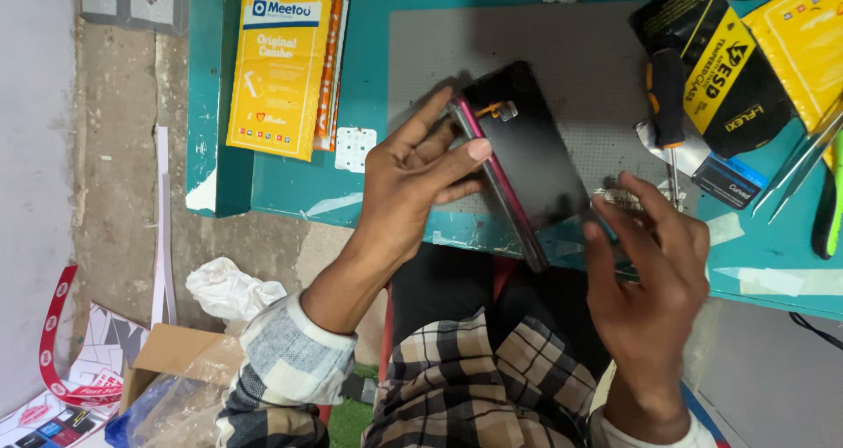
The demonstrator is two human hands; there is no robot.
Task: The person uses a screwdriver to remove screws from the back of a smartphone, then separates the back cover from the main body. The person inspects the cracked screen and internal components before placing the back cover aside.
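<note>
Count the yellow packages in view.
3: yellow package at upper left beside the mat; yellow-and-black package at upper right; yellow package at the right corner, cropped. Others may lie outside view.

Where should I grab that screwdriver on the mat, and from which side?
Probably by the black handle of the screwdriver, coming from the right. It lies top to bottom on the grey mat, its thin shaft pointing toward the person. The phone, held in the left hand, crowds its left; the right hand is nearest.
</note>
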